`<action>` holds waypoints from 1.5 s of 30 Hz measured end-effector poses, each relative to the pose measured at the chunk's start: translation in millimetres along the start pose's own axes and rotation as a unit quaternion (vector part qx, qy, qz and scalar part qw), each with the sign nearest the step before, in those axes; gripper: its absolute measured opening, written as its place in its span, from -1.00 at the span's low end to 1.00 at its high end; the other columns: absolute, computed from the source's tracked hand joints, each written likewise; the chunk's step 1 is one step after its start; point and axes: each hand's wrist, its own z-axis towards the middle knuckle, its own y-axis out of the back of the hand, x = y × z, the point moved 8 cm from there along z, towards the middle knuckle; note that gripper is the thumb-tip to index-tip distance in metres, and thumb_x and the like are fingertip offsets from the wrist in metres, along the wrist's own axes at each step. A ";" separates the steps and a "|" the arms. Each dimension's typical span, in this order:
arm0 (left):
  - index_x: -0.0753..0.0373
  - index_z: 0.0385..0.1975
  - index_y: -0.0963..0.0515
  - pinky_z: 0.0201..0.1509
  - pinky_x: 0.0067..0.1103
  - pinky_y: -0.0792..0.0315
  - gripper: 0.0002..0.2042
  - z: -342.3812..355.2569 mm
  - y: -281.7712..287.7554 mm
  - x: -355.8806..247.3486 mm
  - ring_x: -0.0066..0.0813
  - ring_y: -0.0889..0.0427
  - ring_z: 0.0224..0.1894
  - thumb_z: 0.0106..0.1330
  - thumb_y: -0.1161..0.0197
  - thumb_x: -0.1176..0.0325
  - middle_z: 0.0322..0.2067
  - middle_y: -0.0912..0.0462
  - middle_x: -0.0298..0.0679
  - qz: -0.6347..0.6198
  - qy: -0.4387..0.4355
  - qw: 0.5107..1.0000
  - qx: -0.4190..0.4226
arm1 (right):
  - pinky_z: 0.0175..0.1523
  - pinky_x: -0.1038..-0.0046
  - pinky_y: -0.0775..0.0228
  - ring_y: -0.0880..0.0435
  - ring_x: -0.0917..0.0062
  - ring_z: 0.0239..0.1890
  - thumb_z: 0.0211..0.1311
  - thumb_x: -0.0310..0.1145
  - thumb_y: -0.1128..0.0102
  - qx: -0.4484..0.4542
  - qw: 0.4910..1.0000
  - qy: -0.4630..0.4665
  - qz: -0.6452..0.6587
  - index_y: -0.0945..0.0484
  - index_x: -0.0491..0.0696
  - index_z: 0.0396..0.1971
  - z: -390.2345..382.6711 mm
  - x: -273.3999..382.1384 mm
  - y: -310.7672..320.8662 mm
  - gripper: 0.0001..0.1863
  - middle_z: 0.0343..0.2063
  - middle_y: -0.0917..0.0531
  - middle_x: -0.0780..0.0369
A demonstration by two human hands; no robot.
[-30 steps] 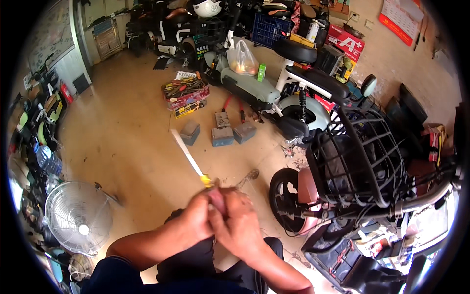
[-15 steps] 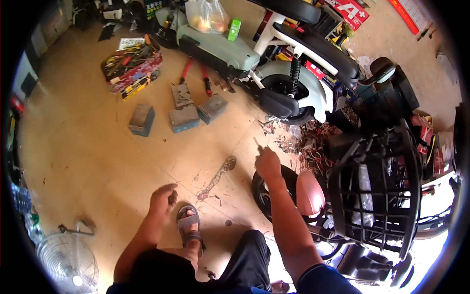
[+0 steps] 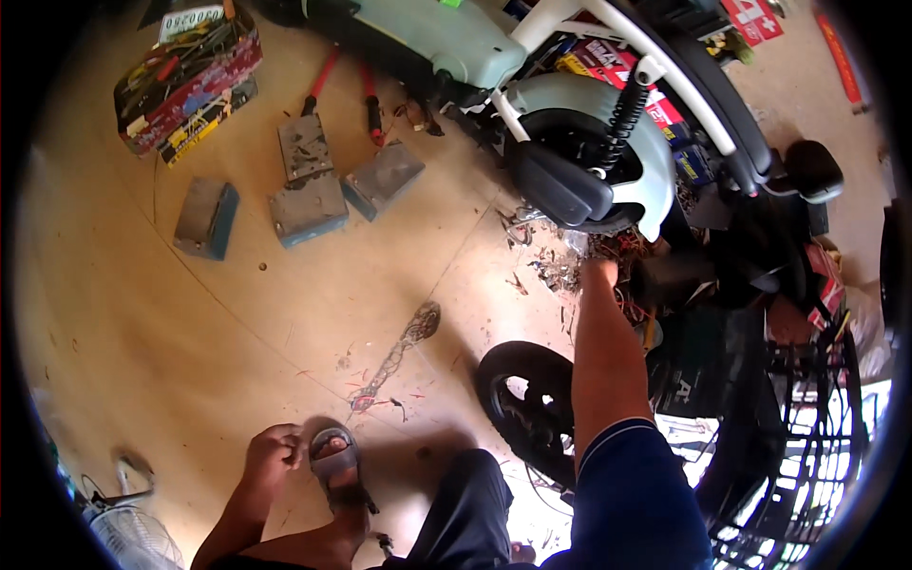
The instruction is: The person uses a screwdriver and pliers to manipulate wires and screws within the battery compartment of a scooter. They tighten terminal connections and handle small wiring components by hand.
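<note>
Our right hand [image 3: 598, 271] reaches the edge of a loose heap of scraps [image 3: 559, 273], a bristly tangle of thin wire and crumpled bits lying on the floor just below the scooter's rear wheel. Its fingers are lost against the clutter, so we cannot tell whether they are spread, closed or pinching anything. Our left hand [image 3: 274, 448] hangs low beside a grey strapped sandal [image 3: 334, 462], well apart from the heap, its fingers loosely curled; we cannot tell if anything sits between them.

Above the heap we see the scooter's smooth, pale green fender [image 3: 655, 169], curved like a shell, and a ribbed black coil spring [image 3: 624, 122]. Nearer us stands a round black tyre [image 3: 494, 377]; to its right is a black lattice basket [image 3: 826, 432]. Across the smooth tan floor [image 3: 114, 304] lie boxy blocks [image 3: 309, 204] with dusty grey tops and teal sides, near two slim red handles [image 3: 326, 74]. Further left sits a scuffed red bin [image 3: 195, 106], heaped with tools.
</note>
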 end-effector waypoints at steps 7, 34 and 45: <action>0.44 0.03 -0.49 -0.41 -0.45 -0.41 -0.51 -51.1 28.8 8.0 -0.32 -0.51 -0.48 0.00 0.01 0.66 -0.42 -0.56 -0.11 -0.011 0.053 0.987 -0.151 | 0.18 0.28 -0.58 -0.71 0.23 0.11 0.52 -0.19 0.18 -0.133 0.987 -0.005 0.094 -0.69 -0.04 0.05 61.4 -15.0 6.7 -0.56 0.09 -0.71 0.07; 0.52 0.04 -0.50 -0.44 -0.49 -0.42 -0.54 -55.8 37.3 6.7 -0.36 -0.51 -0.51 0.07 0.04 0.62 -0.39 -0.59 -0.05 0.023 0.093 0.971 -0.217 | -0.22 0.27 -0.65 -0.75 0.39 -0.30 0.14 0.03 -0.55 0.230 0.970 0.084 -0.004 -0.69 -0.21 -0.08 21.5 21.8 -42.1 -0.40 -0.20 -0.79 0.10; 0.49 0.03 -0.52 -0.47 -0.50 -0.41 -0.54 -56.2 54.5 18.2 -0.36 -0.51 -0.53 0.06 0.04 0.63 -0.40 -0.61 -0.06 0.037 0.116 0.967 -0.223 | -0.42 0.28 -0.62 -0.73 0.28 -0.60 0.23 -0.28 -0.30 0.181 0.946 0.055 0.263 -0.69 -0.21 -0.64 49.0 75.0 -101.8 -0.66 -0.52 -0.75 -0.04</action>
